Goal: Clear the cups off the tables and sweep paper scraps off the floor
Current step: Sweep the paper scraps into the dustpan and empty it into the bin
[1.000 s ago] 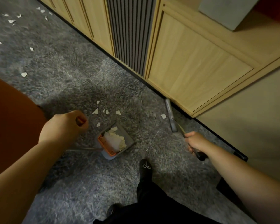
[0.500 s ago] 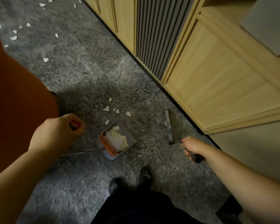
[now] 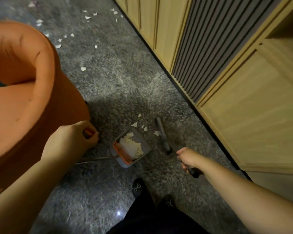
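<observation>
Gripping an orange handle tip, the left hand (image 3: 71,141) steadies the grey long-handled dustpan (image 3: 131,147), full of white paper, on grey carpet (image 3: 118,85). The right hand (image 3: 189,157) clasps the black-handled broom (image 3: 162,132) beside white paper scraps (image 3: 156,133).

Broom head (image 3: 161,132): a second ago against the cabinet base; now drawn in across the carpet, just beside the dustpan (image 3: 143,146) mouth. Scraps (image 3: 156,132): the loose piece once by the broom now lies near the pan's open edge with the others. My right hand (image 3: 188,157): pulled nearer my feet. View: swung left, so more of the orange chair (image 3: 24,92) shows.
</observation>
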Tool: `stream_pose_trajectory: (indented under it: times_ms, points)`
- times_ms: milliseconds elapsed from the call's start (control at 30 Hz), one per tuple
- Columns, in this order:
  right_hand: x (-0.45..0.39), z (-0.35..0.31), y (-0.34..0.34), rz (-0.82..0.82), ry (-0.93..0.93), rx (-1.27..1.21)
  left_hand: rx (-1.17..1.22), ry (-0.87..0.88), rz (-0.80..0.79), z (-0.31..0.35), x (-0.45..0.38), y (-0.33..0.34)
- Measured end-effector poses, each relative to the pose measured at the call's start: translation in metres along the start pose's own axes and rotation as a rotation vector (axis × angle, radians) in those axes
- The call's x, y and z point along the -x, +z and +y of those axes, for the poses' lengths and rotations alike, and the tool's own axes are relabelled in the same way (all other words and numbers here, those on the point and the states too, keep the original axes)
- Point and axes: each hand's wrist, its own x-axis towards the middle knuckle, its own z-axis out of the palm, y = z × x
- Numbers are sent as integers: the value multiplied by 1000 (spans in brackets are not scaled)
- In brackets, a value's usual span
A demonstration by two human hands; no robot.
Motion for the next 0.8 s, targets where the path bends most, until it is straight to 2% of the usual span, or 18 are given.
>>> stream_pose_trajectory:
  times_ms: [133, 467, 800]
  points:
    - [-12, -44, 16, -39, -50, 77, 35, -31, -5, -27, -4, -12]
    - [-29, -86, 22, -10, -78, -35, 69, -142, 25, -65, 9, -27]
    - [-38, -118, -27, 22, -112, 112, 34, -241, 1, -63, 14, -11]
